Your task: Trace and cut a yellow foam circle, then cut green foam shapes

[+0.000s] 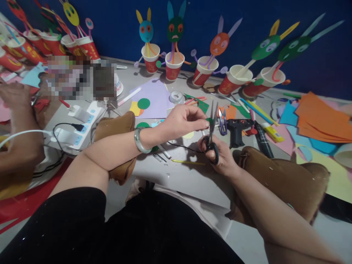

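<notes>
My left hand (pixel 180 123), with a bangle at the wrist, pinches a small piece of green paper (pixel 209 121) between thumb and fingertips. In my right hand (pixel 224 157) are black-handled scissors (pixel 211 137), their blades pointing up and slightly apart beside the green paper. Whether the blades touch the paper I cannot tell. Just right of the scissors lie purple-handled thread snips (pixel 223 121) and a black glue gun (pixel 238 132). A yellow strip (pixel 188 162) lies on the table below my hands. My forearms pass over brown cushions (pixel 280 183).
Along the blue wall stand several red paper cups (pixel 174 69) with paper-faced figures. A tape roll (pixel 176 97) rests on purple paper (pixel 154 99). Orange sheets (pixel 323 117) are stacked at right. At left are a power strip (pixel 89 123) with cables and another person's arm (pixel 20 124).
</notes>
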Available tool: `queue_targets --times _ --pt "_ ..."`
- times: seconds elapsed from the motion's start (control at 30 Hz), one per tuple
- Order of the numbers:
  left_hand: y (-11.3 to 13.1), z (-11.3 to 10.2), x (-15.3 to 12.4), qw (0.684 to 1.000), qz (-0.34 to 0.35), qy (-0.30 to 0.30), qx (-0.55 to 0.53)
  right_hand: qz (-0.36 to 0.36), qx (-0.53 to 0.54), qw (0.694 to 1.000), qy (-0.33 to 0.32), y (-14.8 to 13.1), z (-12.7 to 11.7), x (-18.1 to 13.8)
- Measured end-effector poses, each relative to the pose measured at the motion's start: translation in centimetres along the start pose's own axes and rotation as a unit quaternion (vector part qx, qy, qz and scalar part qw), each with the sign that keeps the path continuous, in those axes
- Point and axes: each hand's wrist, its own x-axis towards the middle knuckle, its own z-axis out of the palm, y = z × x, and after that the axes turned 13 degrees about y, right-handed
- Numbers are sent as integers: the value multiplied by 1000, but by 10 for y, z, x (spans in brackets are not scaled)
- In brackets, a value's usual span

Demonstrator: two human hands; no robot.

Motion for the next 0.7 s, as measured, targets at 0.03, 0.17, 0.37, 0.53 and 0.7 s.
queue_targets --times 0.03,0.17,0.37,0.53,0.7 --pt "0 0 0 1000 1 1 1 2 -1 1000 1 0 0 0" --pt "1 0 -1 1000 3 8 3 7 -4 1000 6 -1 1 0" --pt "2 0 -2 1000 -9 15 7 4 -5 1000 7 -1 1 0" --pt "3 0 -2 1000 -9 14 9 4 -10 1000 5 -1 1 1" --pt "3 -1 0 1000 -3 9 26 -1 -6 1000 -5 -2 0 2"
